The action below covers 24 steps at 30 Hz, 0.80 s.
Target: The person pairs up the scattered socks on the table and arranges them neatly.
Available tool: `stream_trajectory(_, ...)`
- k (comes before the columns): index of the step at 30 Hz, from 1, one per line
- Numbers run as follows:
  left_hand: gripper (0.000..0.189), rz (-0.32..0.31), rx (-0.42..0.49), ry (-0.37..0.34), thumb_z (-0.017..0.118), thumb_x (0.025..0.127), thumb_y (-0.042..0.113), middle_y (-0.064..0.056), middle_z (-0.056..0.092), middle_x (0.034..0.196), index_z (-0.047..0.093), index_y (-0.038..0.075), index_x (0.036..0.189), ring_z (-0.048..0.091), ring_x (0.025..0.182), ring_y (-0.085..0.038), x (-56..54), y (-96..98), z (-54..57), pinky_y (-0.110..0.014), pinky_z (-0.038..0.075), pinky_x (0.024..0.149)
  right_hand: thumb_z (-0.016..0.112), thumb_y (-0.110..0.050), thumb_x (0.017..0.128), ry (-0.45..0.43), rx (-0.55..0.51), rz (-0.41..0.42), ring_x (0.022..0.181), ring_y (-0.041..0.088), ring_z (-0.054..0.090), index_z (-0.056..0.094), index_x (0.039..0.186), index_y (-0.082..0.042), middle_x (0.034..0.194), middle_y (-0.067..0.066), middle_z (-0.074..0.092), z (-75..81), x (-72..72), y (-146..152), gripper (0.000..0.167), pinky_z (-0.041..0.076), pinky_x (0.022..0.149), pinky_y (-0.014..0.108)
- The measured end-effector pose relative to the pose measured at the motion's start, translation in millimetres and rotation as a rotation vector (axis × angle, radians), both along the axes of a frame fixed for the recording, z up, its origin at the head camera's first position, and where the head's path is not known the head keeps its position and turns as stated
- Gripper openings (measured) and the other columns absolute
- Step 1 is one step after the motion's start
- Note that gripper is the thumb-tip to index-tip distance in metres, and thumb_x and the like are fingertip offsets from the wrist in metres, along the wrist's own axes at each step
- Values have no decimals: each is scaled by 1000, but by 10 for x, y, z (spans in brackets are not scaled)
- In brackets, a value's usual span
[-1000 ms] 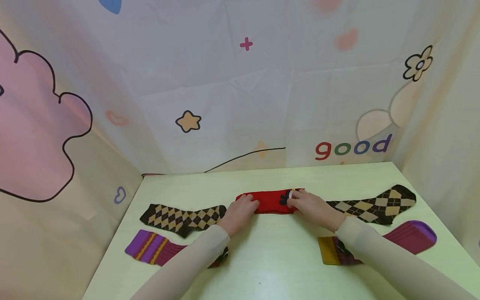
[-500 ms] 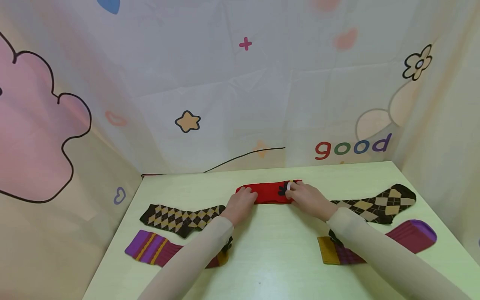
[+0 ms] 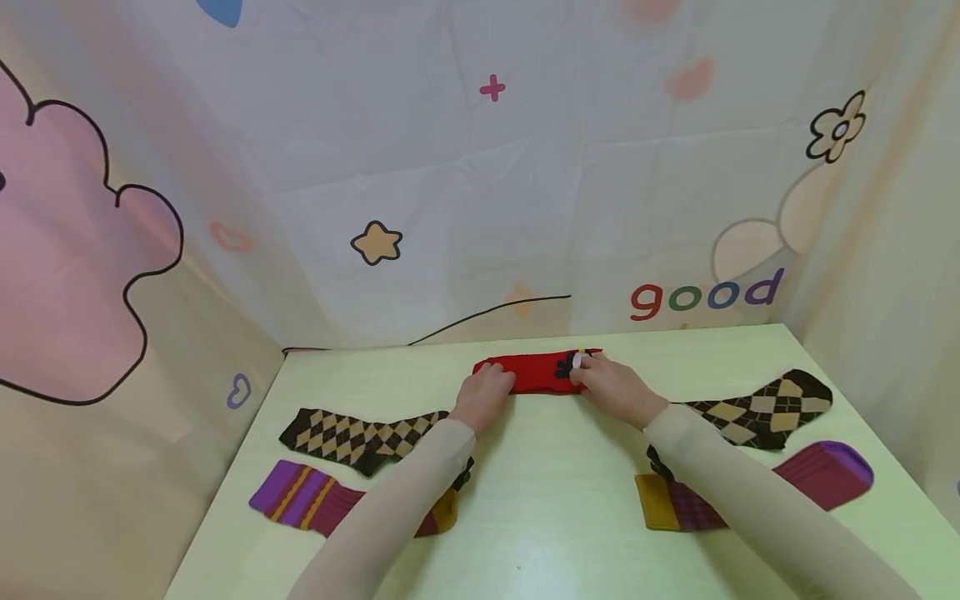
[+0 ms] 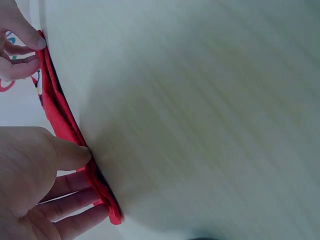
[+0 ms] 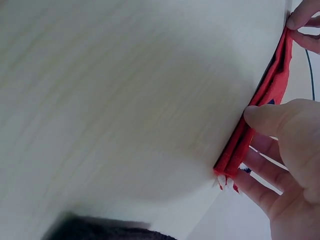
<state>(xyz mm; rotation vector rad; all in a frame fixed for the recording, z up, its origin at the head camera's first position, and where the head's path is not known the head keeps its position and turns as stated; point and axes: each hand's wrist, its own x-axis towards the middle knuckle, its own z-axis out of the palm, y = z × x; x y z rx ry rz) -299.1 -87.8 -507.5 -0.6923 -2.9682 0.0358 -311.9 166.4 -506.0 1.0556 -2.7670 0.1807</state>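
One left hand (image 3: 483, 398) and one right hand (image 3: 617, 390) pinch opposite ends of the folded red fabric (image 3: 536, 375) near the back of the pale surface (image 3: 555, 492). Placing it looks nearly done; release remains. Either side, argyle socks (image 3: 757, 411) and maroon socks (image 3: 817, 473) already lie flat; behind hangs a cartoon-printed curtain (image 3: 435, 133).

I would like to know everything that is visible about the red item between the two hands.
The red item is a long, narrow strip that looks like soft fabric. Near its right end is a black motif with white and a little yellow. The near edge shows layers, as if folded or stacked, and whitish threads hang at its right end. It lies crosswise near the far edge of the table. The left hand pinches its left end, the right hand its right.
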Motion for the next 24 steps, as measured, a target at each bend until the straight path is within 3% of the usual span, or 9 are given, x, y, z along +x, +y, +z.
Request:
stream_trajectory(5,10,34,12,-2,70,97,7,-6,70,98,77,11,104,63,89,-20,-60,14,-11,-35,61,76,79,-2,88,0,-5,-6,90,28,58,74,95,-8,92,10,64,-18,-53,8,11,59,77,41)
stream_trajectory(11,9,68,-2,-8,69,98,8,-6,70,99,77,11,102,64,87,-20,-99,23,-28,-35,61,73,77,-7,91,-26,1,-36,97,31,64,75,102,-6,102,13,68,-28,-109,1,12,58,90,48)
stream_trajectory(18,8,102,2,-59,69,96,14,-5,69,94,76,10,97,63,81,-20,-112,31,-17,-36,60,67,77,-10,92,-63,19,-74,97,33,65,74,108,-1,106,17,68,-27,-174,-12,18,57,92,50)
stream_trajectory(24,9,123,10,-90,70,96,17,-5,71,95,75,10,98,62,80,-21,-124,31,8,-36,59,70,75,-13,94,-116,27,-108,103,35,66,72,114,0,114,18,69,-20,-217,-11,24,55,95,51)
